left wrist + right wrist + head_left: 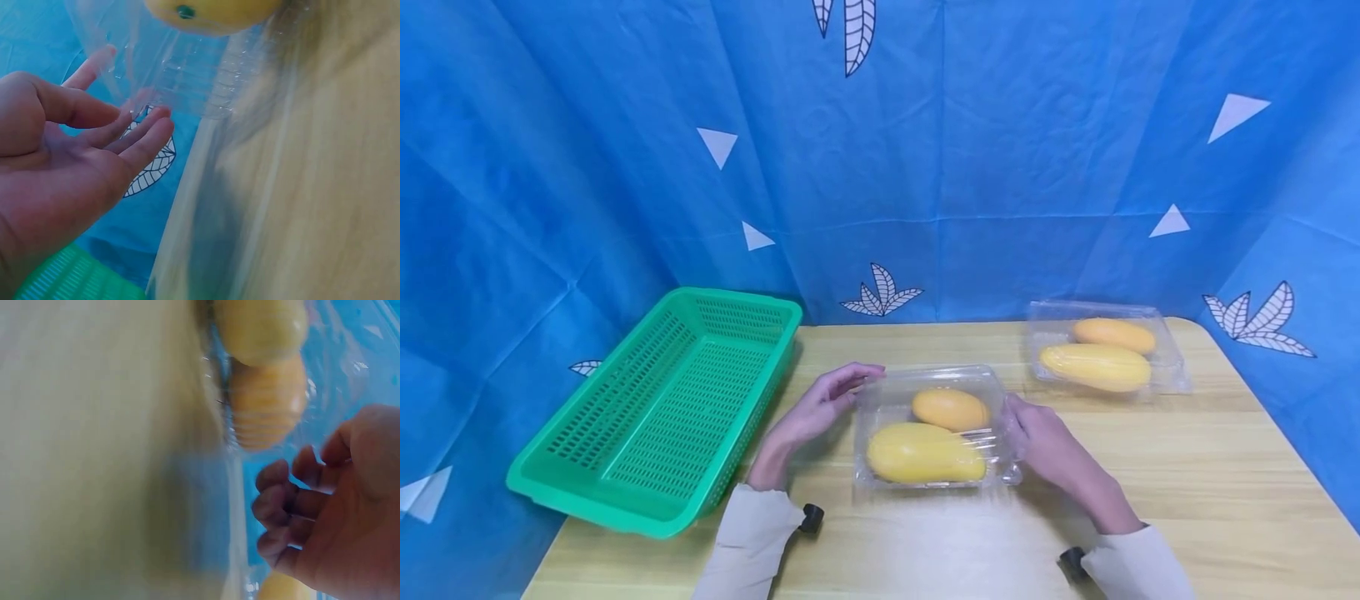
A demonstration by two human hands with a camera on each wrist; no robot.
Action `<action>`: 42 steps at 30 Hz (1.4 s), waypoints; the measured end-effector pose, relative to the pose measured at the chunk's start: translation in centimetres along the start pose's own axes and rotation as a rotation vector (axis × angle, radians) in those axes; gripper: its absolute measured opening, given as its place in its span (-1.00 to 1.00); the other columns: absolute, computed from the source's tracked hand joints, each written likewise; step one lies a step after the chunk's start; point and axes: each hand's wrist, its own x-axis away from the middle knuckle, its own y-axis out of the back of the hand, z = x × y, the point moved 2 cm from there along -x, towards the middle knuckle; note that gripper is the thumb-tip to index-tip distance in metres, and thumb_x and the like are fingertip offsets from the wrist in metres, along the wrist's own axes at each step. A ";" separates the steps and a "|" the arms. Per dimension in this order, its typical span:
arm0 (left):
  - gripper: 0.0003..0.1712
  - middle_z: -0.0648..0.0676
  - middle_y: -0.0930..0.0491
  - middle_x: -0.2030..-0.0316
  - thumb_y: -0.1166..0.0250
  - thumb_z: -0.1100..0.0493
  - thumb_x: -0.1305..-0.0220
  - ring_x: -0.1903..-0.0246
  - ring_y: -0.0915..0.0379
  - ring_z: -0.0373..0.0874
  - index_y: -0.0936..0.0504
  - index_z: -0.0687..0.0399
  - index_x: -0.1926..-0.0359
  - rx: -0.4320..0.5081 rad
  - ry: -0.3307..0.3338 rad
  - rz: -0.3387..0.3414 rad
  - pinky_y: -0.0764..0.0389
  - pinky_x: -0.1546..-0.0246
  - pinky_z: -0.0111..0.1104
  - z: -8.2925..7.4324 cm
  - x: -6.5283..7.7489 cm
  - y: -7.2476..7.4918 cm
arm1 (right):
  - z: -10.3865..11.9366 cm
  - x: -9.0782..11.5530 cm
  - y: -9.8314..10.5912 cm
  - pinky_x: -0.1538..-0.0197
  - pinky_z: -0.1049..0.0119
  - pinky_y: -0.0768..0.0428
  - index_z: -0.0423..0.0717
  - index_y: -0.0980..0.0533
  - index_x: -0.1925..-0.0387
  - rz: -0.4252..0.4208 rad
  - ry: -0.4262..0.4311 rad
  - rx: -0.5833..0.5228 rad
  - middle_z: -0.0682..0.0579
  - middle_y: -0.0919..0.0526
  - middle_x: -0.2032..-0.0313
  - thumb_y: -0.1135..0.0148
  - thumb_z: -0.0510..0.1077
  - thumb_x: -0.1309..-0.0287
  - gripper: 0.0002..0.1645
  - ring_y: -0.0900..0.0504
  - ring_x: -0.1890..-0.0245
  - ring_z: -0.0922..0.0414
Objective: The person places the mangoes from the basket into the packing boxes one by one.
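A clear plastic box sits in front of me with an orange mango-like fruit and a longer yellow fruit, papaya-like in shape, inside. At its left end is my left hand, fingers loosely extended; in the left wrist view some fingertips overlap the clear plastic. My right hand is by the right end, its fingers loosely bent with nothing visible between them. The left wrist view shows a green spot on the end of the yellow fruit.
To the left stands a green slotted basket, with no fruit in it. A second clear box with an orange fruit and a yellow fruit lies at the back right. Blue patterned cloth hangs behind the wooden table.
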 end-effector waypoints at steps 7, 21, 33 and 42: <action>-0.48 0.10 -0.46 -0.35 0.11 0.48 -0.52 -0.40 -0.31 0.07 -0.51 0.11 -0.34 0.000 0.067 -0.039 -0.30 -0.42 0.05 0.1 0.0 -0.3 | 0.0 -0.1 0.9 0.52 0.30 -0.48 0.00 -0.37 0.40 0.026 0.019 -0.025 0.13 -0.36 0.59 0.14 -0.11 -0.62 -0.65 -0.35 0.60 0.21; -0.62 0.20 -0.47 -0.32 -0.12 0.19 -0.57 -0.32 -0.38 0.13 -0.53 0.20 -0.29 0.012 0.034 -0.068 -0.42 -0.34 -0.14 0.0 -0.1 -0.7 | 0.2 1.6 2.7 0.35 0.31 -0.54 -0.04 -0.53 0.25 0.068 0.022 -0.060 0.10 -0.52 0.49 0.06 -0.18 -0.58 -0.74 -0.47 0.47 0.21; -0.61 0.29 -0.44 -0.32 -0.15 0.24 -0.53 -0.27 -0.41 0.23 -0.50 0.30 -0.27 0.013 -0.005 -0.060 -0.47 -0.29 -0.23 -0.3 -0.1 -0.8 | 0.3 3.0 3.9 0.30 0.24 -0.65 -0.20 -0.58 0.14 0.444 0.042 -0.348 -0.03 -0.67 0.41 -0.07 -0.12 -0.53 -0.76 -0.65 0.42 0.04; -0.68 0.25 -0.34 -0.41 -0.21 0.26 -0.49 -0.44 -0.20 0.17 -0.59 0.25 -0.18 -0.089 0.050 -0.166 -0.24 -0.44 0.08 -2.5 0.6 -1.3 | 0.2 3.2 3.5 0.26 0.18 -0.69 -0.32 -0.59 0.24 0.553 0.087 -0.473 -0.12 -0.70 0.40 -0.05 -0.17 -0.54 -0.69 -0.68 0.40 -0.02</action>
